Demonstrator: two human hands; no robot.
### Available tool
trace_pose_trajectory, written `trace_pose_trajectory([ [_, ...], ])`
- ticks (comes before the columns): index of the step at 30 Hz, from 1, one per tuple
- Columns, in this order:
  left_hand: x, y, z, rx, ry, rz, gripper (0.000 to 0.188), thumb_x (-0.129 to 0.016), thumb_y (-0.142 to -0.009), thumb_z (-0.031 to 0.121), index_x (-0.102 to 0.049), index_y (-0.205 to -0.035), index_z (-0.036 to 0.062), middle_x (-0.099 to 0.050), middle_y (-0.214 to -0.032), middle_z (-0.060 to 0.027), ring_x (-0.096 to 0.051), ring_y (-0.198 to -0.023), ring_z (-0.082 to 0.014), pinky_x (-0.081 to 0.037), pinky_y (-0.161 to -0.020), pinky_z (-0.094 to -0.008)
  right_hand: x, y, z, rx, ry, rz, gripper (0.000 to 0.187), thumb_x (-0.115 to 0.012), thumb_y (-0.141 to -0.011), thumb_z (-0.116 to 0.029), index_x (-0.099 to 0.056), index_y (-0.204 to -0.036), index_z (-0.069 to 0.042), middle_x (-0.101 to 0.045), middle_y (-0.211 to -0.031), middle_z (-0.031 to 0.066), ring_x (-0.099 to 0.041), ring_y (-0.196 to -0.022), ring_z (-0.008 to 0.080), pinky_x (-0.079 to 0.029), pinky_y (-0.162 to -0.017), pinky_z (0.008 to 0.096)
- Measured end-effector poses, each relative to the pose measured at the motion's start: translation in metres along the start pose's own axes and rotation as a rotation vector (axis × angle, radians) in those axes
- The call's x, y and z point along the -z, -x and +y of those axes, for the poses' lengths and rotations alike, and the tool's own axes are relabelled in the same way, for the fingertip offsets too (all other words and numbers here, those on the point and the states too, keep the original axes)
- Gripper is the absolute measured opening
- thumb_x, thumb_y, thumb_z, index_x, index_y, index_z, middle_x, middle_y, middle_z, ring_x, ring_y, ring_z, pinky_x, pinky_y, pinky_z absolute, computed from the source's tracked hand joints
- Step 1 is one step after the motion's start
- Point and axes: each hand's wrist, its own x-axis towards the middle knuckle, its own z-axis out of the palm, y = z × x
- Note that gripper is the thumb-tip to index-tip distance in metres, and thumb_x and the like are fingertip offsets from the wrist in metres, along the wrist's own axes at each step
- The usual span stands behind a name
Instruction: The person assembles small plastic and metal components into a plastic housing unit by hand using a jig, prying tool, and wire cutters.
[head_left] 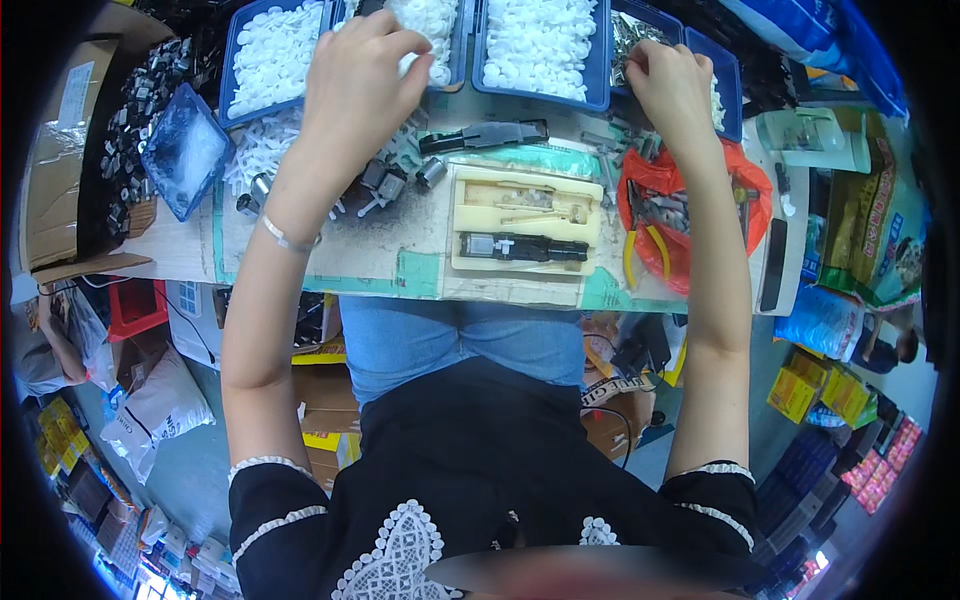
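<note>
My left hand (368, 72) is over the far row of blue trays, its fingers curled and thumb close to the forefinger beside a tray of small white plastic parts (428, 18). Further right, my right hand (672, 85) is bent in a pinch at a tray of small metal parts (632, 32). What either set of fingertips holds is too small or hidden to make out. Between my forearms, a cream fixture block (525, 220) carries a black and silver assembly (523, 247) in its lower slot. Behind the block lies another dark, elongated assembly (485, 135).
Red-orange bag (668, 262) with metal parts sits under my right forearm, pliers with yellow handles (632, 250) at its edge. A tilted blue tray (187, 150), loose metal cylinders and white parts (262, 150) are left. A cardboard box (65, 170) stands far left; another person (890, 338) is far right.
</note>
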Motion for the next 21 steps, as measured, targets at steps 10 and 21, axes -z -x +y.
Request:
trace_pose_trajectory([
  [10, -0.013, -0.013, -0.002, -0.026, -0.12, -0.219, 0.012, -0.062, -0.077, 0.013, -0.067, -0.075, 0.0025, -0.062, -0.074, -0.0107, -0.061, -0.071, -0.0268, -0.047, -0.065, -0.0363, 0.009, 0.007, 0.005, -0.135, -0.368, 0.171, 0.01, -0.063, -0.076, -0.01, -0.067, -0.084, -0.004, -0.064, -0.072, 0.0125, -0.063, -0.074, 0.0295, -0.048, -0.069, 0.0395],
  [21, 0.006, 0.033, 0.042, 0.669, 1.127, -0.178, 0.017, -0.064, -0.086, 0.017, -0.067, -0.09, 0.0006, -0.068, -0.086, -0.0084, -0.064, -0.075, -0.0135, -0.049, -0.065, -0.0241, -0.004, -0.002, 0.003, -0.027, -0.163, 0.007, 0.014, -0.059, -0.075, -0.012, -0.07, -0.081, -0.007, -0.066, -0.075, 0.0125, -0.062, -0.08, 0.031, -0.047, -0.074, 0.0429],
])
